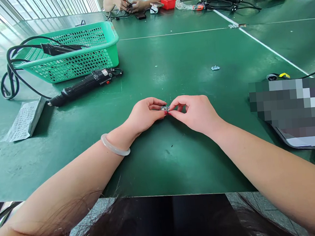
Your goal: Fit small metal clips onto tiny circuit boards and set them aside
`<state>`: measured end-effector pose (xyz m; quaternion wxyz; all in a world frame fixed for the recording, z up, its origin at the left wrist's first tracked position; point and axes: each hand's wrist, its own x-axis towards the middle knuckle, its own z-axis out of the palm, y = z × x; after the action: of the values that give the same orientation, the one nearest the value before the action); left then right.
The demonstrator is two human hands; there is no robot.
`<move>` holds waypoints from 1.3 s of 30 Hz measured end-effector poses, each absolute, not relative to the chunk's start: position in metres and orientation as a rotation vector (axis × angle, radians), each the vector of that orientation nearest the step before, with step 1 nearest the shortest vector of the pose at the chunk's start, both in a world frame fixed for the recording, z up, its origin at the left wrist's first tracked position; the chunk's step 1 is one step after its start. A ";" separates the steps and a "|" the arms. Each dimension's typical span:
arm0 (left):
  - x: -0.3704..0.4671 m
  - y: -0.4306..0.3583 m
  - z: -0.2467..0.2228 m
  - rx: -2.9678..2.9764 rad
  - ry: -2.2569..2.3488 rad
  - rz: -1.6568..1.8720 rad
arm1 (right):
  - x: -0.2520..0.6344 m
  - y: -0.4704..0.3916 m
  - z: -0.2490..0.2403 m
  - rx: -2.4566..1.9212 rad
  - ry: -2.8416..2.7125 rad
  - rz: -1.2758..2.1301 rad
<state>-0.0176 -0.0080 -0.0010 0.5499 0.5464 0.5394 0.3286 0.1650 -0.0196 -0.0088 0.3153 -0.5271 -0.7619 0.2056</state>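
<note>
Because the small, silvery, metallic-looking part [164, 108] at mid-frame seems light and stiff, we pinch its opposite ends, the surest hold, with left hand [145, 114] and right hand [197, 112].

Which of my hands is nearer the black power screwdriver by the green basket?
Left. Your left hand sits right of the screwdriver, with a gap between; your right hand is farther right, past the left.

On my feed, both bare forearms, left [77, 171] and right [258, 157], angle inward from the lower corners. My left hand [145, 114] and right hand [196, 112] nearly meet fingertip to fingertip (a delicate pose), each pinching between thumb and fingers.
</note>
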 end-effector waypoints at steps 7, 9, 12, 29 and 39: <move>-0.017 -0.009 0.000 1.279 1.263 0.783 | 0.165 -0.019 -0.010 -1.397 -2.000 0.545; -0.017 -0.009 0.000 1.279 1.260 0.781 | 0.165 -0.019 -0.010 -1.397 -1.998 0.545; -0.018 -0.009 -0.001 1.284 1.253 0.779 | 0.165 -0.019 -0.010 -1.390 -1.993 0.545; -0.018 -0.009 -0.001 1.256 1.231 0.795 | 0.165 -0.018 -0.010 -1.410 -2.016 0.528; -0.017 -0.008 -0.001 1.289 1.243 0.787 | 0.164 -0.020 -0.007 -1.401 -1.999 0.562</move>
<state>-0.0172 -0.0084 -0.0012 0.5586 0.5466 0.5271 0.3336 0.1642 -0.0197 -0.0072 0.3128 -0.5312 -0.7580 0.2132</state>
